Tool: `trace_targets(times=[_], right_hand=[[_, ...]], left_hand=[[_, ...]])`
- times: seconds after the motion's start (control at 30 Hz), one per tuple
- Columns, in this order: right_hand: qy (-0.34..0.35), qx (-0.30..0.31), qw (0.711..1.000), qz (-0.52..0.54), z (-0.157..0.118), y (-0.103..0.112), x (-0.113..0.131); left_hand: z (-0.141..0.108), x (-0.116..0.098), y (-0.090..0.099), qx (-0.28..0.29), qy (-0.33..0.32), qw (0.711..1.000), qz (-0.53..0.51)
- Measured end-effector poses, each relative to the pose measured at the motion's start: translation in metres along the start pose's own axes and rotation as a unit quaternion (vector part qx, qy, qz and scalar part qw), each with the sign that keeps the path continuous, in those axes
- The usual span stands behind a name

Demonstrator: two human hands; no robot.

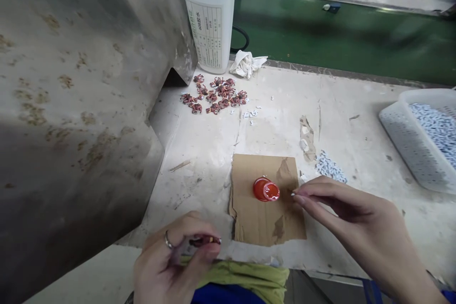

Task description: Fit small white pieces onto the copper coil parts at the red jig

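At the near edge of the table [349, 140], our left hand [174, 259] holds a brown figure [204, 241] between thumb and fingers; over the cardboard [249, 223], by its right edge, our right hand [359, 216] pinches a white piece [292, 194] at its fingertips.

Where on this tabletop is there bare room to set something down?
Mostly bare: between the crumpled tissue and white basket, and between the pale heap and that basket. Crowded: by the bottle, where brown figures cluster, and around the cardboard, with the red container on it, left hand and right hand either side.
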State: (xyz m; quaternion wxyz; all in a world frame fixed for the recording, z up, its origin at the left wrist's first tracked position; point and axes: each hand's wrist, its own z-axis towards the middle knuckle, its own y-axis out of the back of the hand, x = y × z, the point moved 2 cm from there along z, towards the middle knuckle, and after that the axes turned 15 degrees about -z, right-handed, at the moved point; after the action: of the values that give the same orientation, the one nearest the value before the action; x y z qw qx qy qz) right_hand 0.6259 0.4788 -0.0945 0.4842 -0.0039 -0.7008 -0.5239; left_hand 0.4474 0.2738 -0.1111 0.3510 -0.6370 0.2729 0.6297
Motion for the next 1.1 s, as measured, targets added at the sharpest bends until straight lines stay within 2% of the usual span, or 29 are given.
trace_targets(times=[0.13,0.27,0.4,0.5,0.57,0.67,0.73,0.87,1.0,1.1], right_hand=[[0.087,-0.017,0.994,-0.063,0.000,-0.004,0.007],[0.136,-0.009,0.984,-0.113,-0.002,-0.005,0.009],[0.155,-0.001,0.980,-0.128,-0.003,-0.005,0.009],[0.166,-0.003,0.977,-0.132,-0.001,-0.006,0.010],[0.174,0.006,0.975,-0.138,0.001,-0.007,0.011],[0.170,0.003,0.975,-0.142,0.000,-0.005,0.011],[0.158,-0.013,0.977,-0.140,-0.002,-0.004,0.012],[0.123,-0.021,0.986,-0.109,-0.010,-0.003,0.018],[0.109,-0.023,0.993,-0.032,-0.020,-0.006,0.029],[0.144,0.001,0.990,0.007,-0.025,-0.010,0.039]], left_hand=[[0.000,-0.001,-0.005,-0.063,0.000,0.998,-0.011],[-0.004,0.003,-0.007,-0.049,0.027,0.998,-0.031],[-0.005,0.006,-0.005,-0.031,0.030,0.999,-0.016],[-0.001,0.007,-0.003,0.024,0.007,1.000,0.009],[0.004,0.006,-0.001,0.058,-0.034,0.997,0.044],[0.010,0.003,0.001,0.061,-0.111,0.988,0.084],[0.012,0.002,0.000,0.061,-0.117,0.989,0.065],[0.006,0.006,-0.009,0.037,-0.036,0.999,-0.005],[-0.001,0.011,-0.025,-0.059,0.027,0.995,-0.076],[-0.002,0.012,-0.033,-0.085,0.017,0.988,-0.127]])
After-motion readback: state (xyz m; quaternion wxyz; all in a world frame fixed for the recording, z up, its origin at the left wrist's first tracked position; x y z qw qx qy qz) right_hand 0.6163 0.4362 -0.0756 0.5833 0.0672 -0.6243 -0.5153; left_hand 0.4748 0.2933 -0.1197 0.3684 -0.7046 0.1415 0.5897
